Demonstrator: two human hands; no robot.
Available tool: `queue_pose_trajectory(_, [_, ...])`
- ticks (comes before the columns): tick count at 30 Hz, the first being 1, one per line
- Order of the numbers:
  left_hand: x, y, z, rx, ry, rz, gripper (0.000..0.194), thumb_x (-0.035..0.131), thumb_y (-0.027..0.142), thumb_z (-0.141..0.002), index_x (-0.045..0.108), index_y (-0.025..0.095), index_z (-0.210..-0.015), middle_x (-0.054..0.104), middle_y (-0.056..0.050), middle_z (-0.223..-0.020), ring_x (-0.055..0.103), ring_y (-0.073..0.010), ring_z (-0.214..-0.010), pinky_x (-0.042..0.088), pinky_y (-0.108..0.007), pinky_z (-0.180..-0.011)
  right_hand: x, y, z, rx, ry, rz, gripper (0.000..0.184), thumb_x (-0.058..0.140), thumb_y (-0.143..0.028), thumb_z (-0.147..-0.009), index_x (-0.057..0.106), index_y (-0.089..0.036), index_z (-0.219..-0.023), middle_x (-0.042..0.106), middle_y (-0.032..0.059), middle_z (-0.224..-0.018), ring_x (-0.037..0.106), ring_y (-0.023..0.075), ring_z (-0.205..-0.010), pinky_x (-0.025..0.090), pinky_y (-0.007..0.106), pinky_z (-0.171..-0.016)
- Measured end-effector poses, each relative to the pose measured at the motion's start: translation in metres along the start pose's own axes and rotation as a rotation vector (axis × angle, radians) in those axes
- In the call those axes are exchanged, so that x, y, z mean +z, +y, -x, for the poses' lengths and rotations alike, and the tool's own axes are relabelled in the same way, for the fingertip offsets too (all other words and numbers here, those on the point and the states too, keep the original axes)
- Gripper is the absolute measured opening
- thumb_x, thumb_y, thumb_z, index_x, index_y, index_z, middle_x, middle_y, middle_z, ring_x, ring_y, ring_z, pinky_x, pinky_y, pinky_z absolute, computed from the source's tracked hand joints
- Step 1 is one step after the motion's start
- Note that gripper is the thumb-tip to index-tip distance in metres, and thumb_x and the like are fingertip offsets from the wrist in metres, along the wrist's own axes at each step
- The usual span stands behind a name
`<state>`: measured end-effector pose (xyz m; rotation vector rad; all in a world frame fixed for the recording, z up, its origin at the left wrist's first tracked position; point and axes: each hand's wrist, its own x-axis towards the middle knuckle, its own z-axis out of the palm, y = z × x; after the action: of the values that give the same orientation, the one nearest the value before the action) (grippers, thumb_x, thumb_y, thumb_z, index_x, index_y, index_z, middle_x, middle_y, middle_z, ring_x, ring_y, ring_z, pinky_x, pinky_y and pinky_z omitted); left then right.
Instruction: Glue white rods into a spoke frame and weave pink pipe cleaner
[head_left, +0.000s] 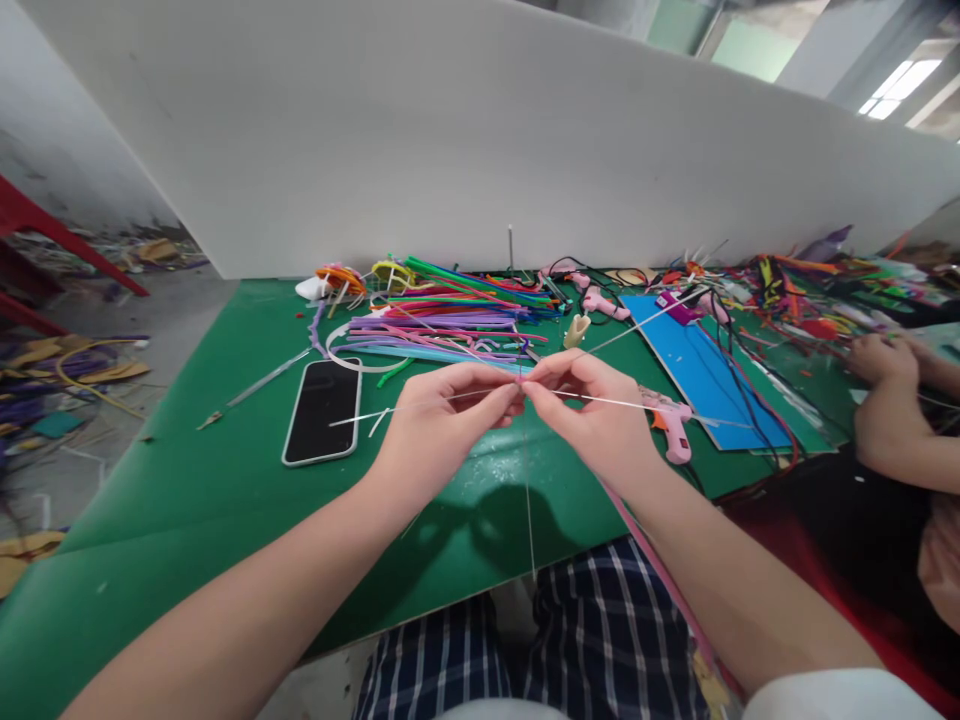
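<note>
My left hand (442, 405) and my right hand (589, 400) meet above the table, thumbs and fingertips pinched together. Between them they grip thin pale sticks (615, 401) that cross at the fingertips and stick out to both sides, upward right and downward. A bit of pink shows at the crossing, mostly hidden by my fingers. From my right hand a pink strip (637, 535) hangs down along the forearm. Behind my hands lies a pile of coloured pipe cleaners (450, 310). A phone (322, 410) rests left of my left hand; a pink glue gun (675, 428) lies beside my right wrist.
A blue board (690, 365) with cables across it lies on the green table (202, 480) at right. More pink glue guns (604, 303) sit at the back, before a white partition (450, 140). Another person's hand (885, 360) works at far right beside cluttered scraps.
</note>
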<state>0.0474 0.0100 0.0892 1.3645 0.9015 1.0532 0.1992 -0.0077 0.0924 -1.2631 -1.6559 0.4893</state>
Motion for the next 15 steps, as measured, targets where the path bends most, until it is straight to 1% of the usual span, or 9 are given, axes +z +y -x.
queue_pose_trajectory(4, [0.0018,-0.0013,0.0013,0.034,0.037,-0.006,0.017,0.065,0.029,-0.07,0.067,0.015,-0.08,0.068,-0.002,-0.071,0.064,-0.0144,-0.067,0.051,-0.022,-0.063,0.0007,-0.0016,-0.0007,0.033,-0.029,-0.028,0.003,0.056,-0.02,-0.074,0.057,-0.018,-0.074,0.059,-0.0018,-0.068,0.056,0.0091,-0.061,0.047,0.021,-0.055])
queue_pose_trajectory(9, [0.0019,-0.0014,0.0027,0.072,0.045,-0.005,0.014,0.064,0.026,-0.071,0.068,0.016,-0.079,0.068,-0.001,-0.071,0.064,-0.0132,-0.066,0.051,-0.021,-0.064,0.001,-0.006,-0.0022,0.072,-0.052,-0.012,0.002,0.055,-0.018,-0.074,0.056,-0.017,-0.075,0.059,-0.0018,-0.068,0.057,0.009,-0.062,0.045,0.02,-0.054])
queue_pose_trajectory(13, [0.0014,-0.0016,0.003,0.063,0.041,-0.011,0.014,0.065,0.027,-0.071,0.068,0.016,-0.079,0.068,-0.002,-0.072,0.064,-0.013,-0.067,0.051,-0.021,-0.064,-0.0004,-0.0075,-0.0032,0.101,-0.075,-0.006,0.002,0.056,-0.017,-0.074,0.058,-0.017,-0.074,0.059,-0.0019,-0.067,0.055,0.0085,-0.06,0.044,0.019,-0.051])
queue_pose_trajectory(15, [0.0013,-0.0026,0.0023,0.045,0.037,0.007,0.018,0.065,0.029,-0.07,0.067,0.016,-0.082,0.069,-0.003,-0.074,0.064,-0.014,-0.068,0.051,-0.021,-0.063,-0.0021,-0.0064,-0.0026,0.124,-0.095,-0.04,0.004,0.056,-0.019,-0.075,0.058,-0.018,-0.078,0.059,-0.0016,-0.069,0.056,0.0089,-0.062,0.046,0.019,-0.053])
